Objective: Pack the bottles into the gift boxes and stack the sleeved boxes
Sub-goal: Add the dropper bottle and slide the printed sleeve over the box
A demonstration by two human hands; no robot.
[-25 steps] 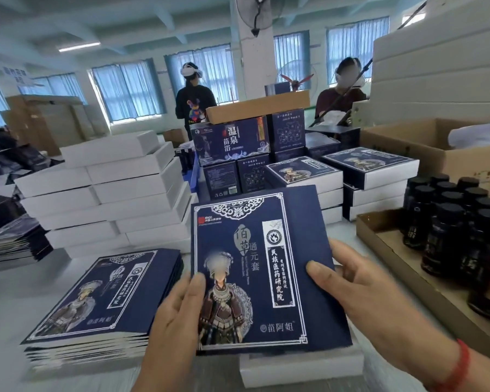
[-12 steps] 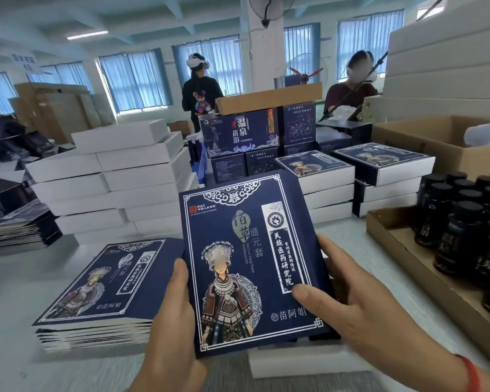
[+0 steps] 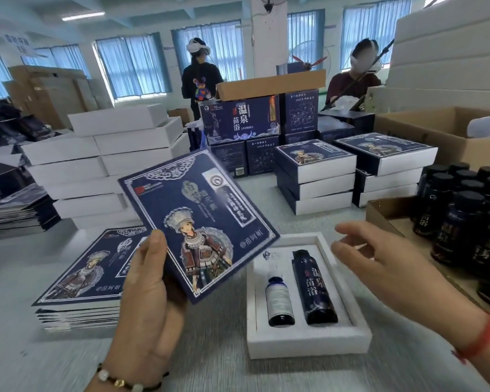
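Observation:
My left hand grips a flat dark blue printed sleeve by its lower left corner and holds it tilted above the table. To its right an open white gift box lies on the table. It holds a small blue bottle and a taller dark bottle side by side. My right hand hovers with relaxed fingers over the box's right side, holding nothing.
A pile of flat blue sleeves lies at the left. Plain white boxes are stacked behind it. Two stacks of sleeved boxes stand mid-table. A cardboard tray of dark bottles sits at right. Two people stand beyond.
My right hand has let go of the sleeve. My left hand has swung the sleeve left and tilted it, uncovering the open gift box with its two bottles.

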